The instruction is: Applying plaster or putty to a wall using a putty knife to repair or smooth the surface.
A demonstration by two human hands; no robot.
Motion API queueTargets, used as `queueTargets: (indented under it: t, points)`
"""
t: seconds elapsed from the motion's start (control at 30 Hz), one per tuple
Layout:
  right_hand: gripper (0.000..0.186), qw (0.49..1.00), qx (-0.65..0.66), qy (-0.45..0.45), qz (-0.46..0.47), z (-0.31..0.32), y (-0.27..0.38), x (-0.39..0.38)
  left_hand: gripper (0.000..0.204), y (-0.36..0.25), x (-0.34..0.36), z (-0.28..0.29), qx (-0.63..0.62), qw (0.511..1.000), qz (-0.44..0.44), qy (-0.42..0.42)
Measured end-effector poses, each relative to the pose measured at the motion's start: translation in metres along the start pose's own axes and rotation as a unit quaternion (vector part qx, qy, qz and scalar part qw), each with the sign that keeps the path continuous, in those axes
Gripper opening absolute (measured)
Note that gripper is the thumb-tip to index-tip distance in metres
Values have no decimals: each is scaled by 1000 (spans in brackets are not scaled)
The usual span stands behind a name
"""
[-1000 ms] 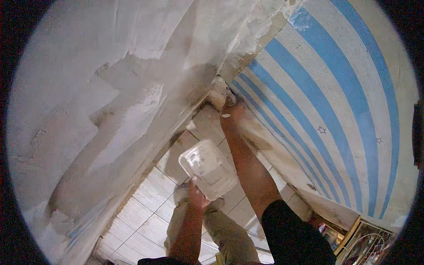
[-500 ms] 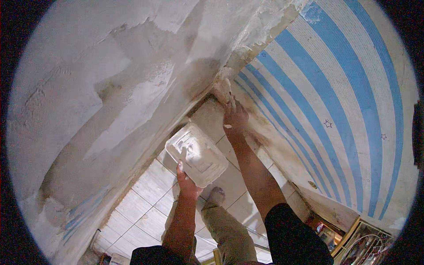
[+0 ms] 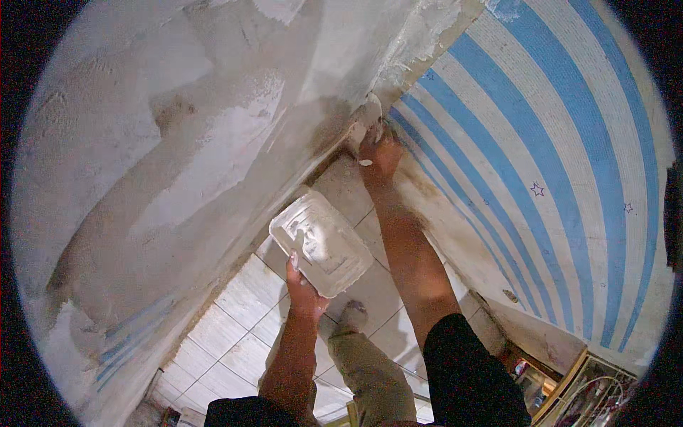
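Note:
My left hand [image 3: 306, 290] grips a white rectangular plastic tub [image 3: 346, 260] by its near side, the thumb over the rim. Whitish paste is smeared inside the tub, and some sticks to my thumb. My right hand [image 3: 380, 154] reaches into the corner where two walls meet, its fingers closed round a putty knife [image 3: 372, 112]. The knife's pale, paste-coated blade is against the corner; its handle is mostly hidden in my hand. A white blob of paste shows on the right hand near the wrist.
On the left rises a patchily plastered wall [image 3: 213, 164]. The right wall [image 3: 512, 142] carries blue and white stripes with small stars. Below lies a tiled floor [image 3: 235, 324], with my foot [image 3: 353, 313] under the tub. A wooden-edged box [image 3: 569, 384] with cables stands at lower right.
My right hand has moved slightly up along the corner with the putty knife, whose blade now shows broader. The tub stays in my left hand, almost where it was.

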State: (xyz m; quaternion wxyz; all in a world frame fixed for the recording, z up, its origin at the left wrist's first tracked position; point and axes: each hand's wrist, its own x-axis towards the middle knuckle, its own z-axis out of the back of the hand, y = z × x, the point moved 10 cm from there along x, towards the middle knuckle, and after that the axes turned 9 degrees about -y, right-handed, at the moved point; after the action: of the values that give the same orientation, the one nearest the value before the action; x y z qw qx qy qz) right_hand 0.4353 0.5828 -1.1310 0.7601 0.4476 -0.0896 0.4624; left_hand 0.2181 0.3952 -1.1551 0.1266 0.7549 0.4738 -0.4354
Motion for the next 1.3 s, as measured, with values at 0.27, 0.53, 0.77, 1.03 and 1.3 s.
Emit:
queueTargets:
  t: [0.27,0.53,0.77,1.03,1.3]
  points:
    - [23,1000,15,-3,26,45,48,-10,68,2,-8,15,-35,997,61,10]
    - [19,999,-41,5,22,40,54,25,61,6,-14,3,-31,997,75,-9]
    - [17,996,-90,2,-24,40,33,39,65,17,-1,13,15,996,90,5]
    - [18,995,-94,-16,-27,57,39,22,66,9,-8,-1,11,997,77,6]
    - [16,999,-21,47,-5,60,66,-5,70,10,-10,-1,0,996,84,2]
